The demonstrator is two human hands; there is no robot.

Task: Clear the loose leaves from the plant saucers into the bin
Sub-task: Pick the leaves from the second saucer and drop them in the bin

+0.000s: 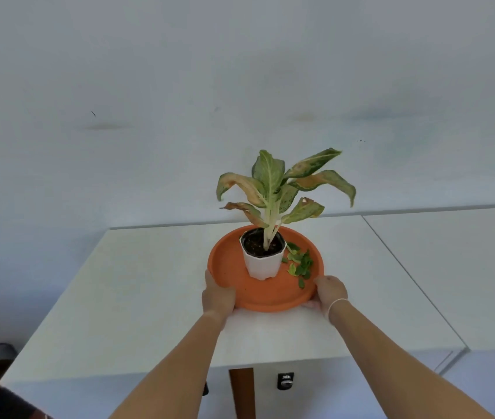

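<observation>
**Operator:** Currently, what is the state of each hand?

**Inspector:** Left hand (pixel 218 294) grips the near-left rim of the orange saucer (pixel 234 267), fingers curled over the edge. Right hand (pixel 329 293) grips the near-right rim, thumb on top, fingers underneath. A thin white band circles the right wrist.

**Operator:** Where do the loose leaves lie relative to the hands?

**Inspector:** Loose leaves (pixel 300 264) sit inside the saucer on its right half, just beside the white pot (pixel 263 266) and just beyond the right hand. They are well apart from the left hand. The cluster's long axis runs from the pot's base toward the near-right rim.

**Operator:** Plant orientation?

**Inspector:** Plant (pixel 276 189) stands upright in the pot, leaves fanning left and right, some browned.

**Operator:** Support surface? Any markings?

**Inspector:** Saucer rests on the white table (pixel 137 291). A small black label (pixel 285 381) under the table's front edge carries writing too blurred to read.
</observation>
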